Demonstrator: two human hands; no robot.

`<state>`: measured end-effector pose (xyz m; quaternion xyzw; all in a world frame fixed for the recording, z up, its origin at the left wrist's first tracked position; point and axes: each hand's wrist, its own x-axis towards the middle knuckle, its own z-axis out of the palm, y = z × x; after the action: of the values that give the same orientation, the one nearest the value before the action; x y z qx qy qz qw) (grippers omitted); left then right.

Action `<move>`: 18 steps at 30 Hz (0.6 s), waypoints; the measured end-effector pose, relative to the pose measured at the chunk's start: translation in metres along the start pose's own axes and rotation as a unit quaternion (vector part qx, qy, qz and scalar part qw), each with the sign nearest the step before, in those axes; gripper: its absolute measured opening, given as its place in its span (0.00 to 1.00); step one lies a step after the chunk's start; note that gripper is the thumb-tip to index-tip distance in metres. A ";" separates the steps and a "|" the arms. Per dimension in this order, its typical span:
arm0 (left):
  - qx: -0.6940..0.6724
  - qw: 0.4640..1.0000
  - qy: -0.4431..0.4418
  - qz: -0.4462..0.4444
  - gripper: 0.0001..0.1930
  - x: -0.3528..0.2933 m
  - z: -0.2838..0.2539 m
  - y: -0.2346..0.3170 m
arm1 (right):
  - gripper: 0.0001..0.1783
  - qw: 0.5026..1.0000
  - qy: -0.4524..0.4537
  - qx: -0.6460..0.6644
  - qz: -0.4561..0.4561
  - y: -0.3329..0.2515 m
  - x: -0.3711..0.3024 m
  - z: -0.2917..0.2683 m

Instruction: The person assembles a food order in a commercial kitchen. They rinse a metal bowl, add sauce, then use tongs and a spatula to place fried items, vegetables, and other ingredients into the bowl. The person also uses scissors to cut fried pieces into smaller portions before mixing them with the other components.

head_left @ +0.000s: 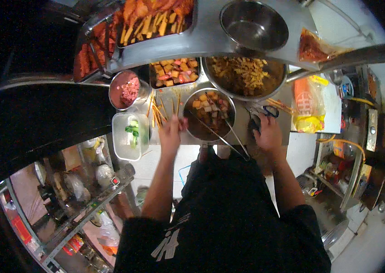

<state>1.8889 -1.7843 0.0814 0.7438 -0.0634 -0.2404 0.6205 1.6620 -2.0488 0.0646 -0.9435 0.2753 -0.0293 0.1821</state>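
Observation:
My left hand (170, 133), slightly blurred, is closed around thin wooden skewers (173, 105) that point away from me. More wooden skewers (157, 114) lie just left of it, beside a clear plastic tub (143, 136) with green cut vegetable pieces. Right of that hand stands a round metal bowl (191, 129) of diced food in dark liquid, with metal tongs (235, 136) leaning over its near rim. My right hand (269, 133) rests on the counter with thumb and fingers apart, at the dark handles of scissors (271, 110). Its fingertips appear to touch them.
Behind are a metal pot (128, 103) of pink meat, a tray of diced food (174, 85) and a large pan (217, 86). A raised metal shelf (208, 34) holds an empty steel pot (254, 45). Plastic packages (308, 104) lie at right; a rack (72, 232) stands lower left.

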 end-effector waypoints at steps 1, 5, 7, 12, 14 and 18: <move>-0.017 0.998 0.038 -0.046 0.15 -0.026 -0.002 -0.012 | 0.36 1.000 -0.005 0.017 -0.014 -0.009 -0.004 -0.002; 0.001 0.991 -0.056 -0.123 0.16 -0.076 0.009 -0.052 | 0.41 0.987 -0.118 0.082 -0.070 -0.079 -0.013 -0.014; 0.012 0.976 -0.149 -0.158 0.19 -0.080 0.024 -0.062 | 0.44 0.961 -0.273 0.024 -0.033 -0.100 0.000 -0.034; -0.086 0.970 -0.137 -0.183 0.15 -0.085 0.041 -0.064 | 0.45 0.911 -0.392 -0.121 -0.042 -0.091 0.025 -0.117; -0.067 0.977 -0.121 -0.160 0.12 -0.084 0.046 -0.062 | 0.41 0.915 -0.386 -0.111 -0.027 -0.092 0.043 -0.122; -0.065 0.983 -0.090 -0.146 0.10 -0.086 0.048 -0.060 | 0.40 0.925 -0.375 -0.044 -0.039 -0.099 0.052 -0.109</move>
<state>1.7804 -1.7803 0.0424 0.6787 0.0060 -0.3974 0.6176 1.7392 -2.0348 0.1990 -0.9025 0.1513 0.3319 0.2290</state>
